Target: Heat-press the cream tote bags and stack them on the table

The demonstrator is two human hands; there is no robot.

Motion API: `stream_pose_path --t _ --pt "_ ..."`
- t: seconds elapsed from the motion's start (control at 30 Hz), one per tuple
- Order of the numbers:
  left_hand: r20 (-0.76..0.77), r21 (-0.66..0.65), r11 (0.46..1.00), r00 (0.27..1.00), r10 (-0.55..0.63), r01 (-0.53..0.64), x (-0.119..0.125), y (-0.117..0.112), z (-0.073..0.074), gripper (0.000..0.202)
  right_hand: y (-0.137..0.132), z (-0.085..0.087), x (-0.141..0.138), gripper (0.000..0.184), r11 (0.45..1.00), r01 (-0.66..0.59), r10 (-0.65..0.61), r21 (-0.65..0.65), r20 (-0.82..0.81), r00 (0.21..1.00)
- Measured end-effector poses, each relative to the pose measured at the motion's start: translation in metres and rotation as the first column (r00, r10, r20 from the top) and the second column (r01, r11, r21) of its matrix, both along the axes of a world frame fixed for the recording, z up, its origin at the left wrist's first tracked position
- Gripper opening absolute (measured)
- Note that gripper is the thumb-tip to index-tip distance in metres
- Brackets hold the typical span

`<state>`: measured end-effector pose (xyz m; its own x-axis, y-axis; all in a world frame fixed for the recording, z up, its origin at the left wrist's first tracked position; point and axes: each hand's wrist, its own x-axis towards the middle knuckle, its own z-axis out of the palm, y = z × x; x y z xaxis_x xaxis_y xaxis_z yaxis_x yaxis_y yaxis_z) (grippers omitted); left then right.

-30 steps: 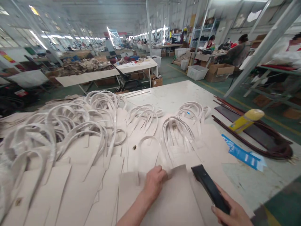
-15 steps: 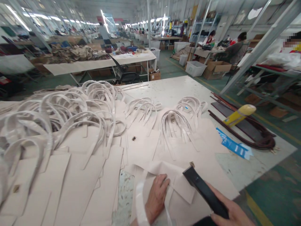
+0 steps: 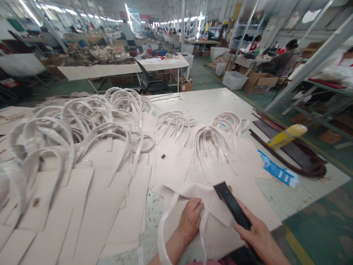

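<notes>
Strapped beige pieces (image 3: 109, 198) heap toward the left of the surface (image 3: 204, 101). By its near edge, the left hand (image 3: 191, 219) rests, fingers bent, on a bag panel (image 3: 215, 233); whether they pinch is unclear. It looks like steadying; the next move calls for keeping it still. The right hand (image 3: 255, 233) grips a black clipper-like tool (image 3: 234, 206).

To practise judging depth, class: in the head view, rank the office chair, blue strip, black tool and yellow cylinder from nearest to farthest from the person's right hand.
1. Black tool: held in the right hand.
2. Blue strip: on the table, ahead and right.
3. Yellow cylinder: same side, beyond the blue strip.
4. Office chair: past the table, ahead and left.
</notes>
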<state>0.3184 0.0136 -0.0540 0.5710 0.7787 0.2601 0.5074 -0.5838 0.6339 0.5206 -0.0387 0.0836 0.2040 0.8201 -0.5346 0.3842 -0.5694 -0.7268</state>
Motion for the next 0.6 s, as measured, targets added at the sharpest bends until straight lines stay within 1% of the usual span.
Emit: stream_pose_path --t 0.03,0.1,0.13,0.2,0.27,0.3,0.37,0.4,0.43,0.5,0.57,0.6 --pt "0.001 -0.004 1.0 1.0 0.002 -0.002 0.0 0.0 0.0 0.042 -0.007 0.001 0.003 0.076 0.999 -0.038 0.037 -0.031 -0.023 0.999" --pt "0.003 -0.009 1.0 1.0 0.007 -0.007 -0.001 0.001 0.0 0.042 -0.019 -0.004 0.006 0.075 0.989 -0.126 0.12 -0.077 -0.075 0.99" --pt "0.005 -0.008 1.0 1.0 0.008 -0.008 -0.001 0.001 0.0 0.043 -0.022 -0.008 0.005 0.074 0.985 -0.15 0.143 -0.082 -0.086 0.986" --pt "0.008 -0.007 1.0 1.0 0.013 -0.013 -0.001 -0.001 0.001 0.045 -0.022 -0.018 0.0 0.073 0.984 -0.154 0.146 -0.088 -0.088 0.985" --pt "0.003 -0.015 1.0 1.0 0.0 0.0 0.002 -0.006 0.004 0.045 -0.013 -0.023 -0.008 0.074 0.992 -0.106 0.101 -0.069 -0.072 0.992" --pt "-0.003 -0.02 1.0 1.0 -0.007 0.007 0.003 -0.008 0.006 0.044 -0.006 -0.022 -0.013 0.074 0.995 -0.083 0.08 -0.048 -0.068 0.994" --pt "-0.014 -0.039 0.999 1.0 -0.026 0.025 0.007 -0.014 0.011 0.04 0.009 -0.015 -0.023 0.074 0.998 -0.066 0.066 0.0 -0.077 0.995" --pt "-0.012 -0.053 0.998 0.999 -0.036 0.035 0.009 -0.017 0.014 0.039 0.017 -0.009 -0.029 0.074 0.997 -0.081 0.082 0.008 -0.098 0.992" --pt "-0.005 -0.072 0.996 0.999 -0.047 0.046 0.011 -0.019 0.017 0.037 0.025 -0.002 -0.034 0.074 0.993 -0.117 0.116 0.003 -0.135 0.984" --pt "0.029 -0.126 0.99 0.998 -0.063 0.066 0.013 -0.022 0.021 0.036 0.039 0.008 -0.046 0.074 0.971 -0.24 0.228 -0.022 -0.234 0.945" --pt "0.065 -0.193 0.979 0.996 -0.053 0.065 0.015 -0.023 0.019 0.035 0.052 0.011 -0.06 0.073 0.925 -0.379 0.355 -0.024 -0.304 0.884" --pt "0.076 -0.227 0.973 0.996 -0.036 0.052 0.016 -0.023 0.017 0.034 0.058 0.009 -0.068 0.071 0.902 -0.431 0.41 -0.002 -0.303 0.86"
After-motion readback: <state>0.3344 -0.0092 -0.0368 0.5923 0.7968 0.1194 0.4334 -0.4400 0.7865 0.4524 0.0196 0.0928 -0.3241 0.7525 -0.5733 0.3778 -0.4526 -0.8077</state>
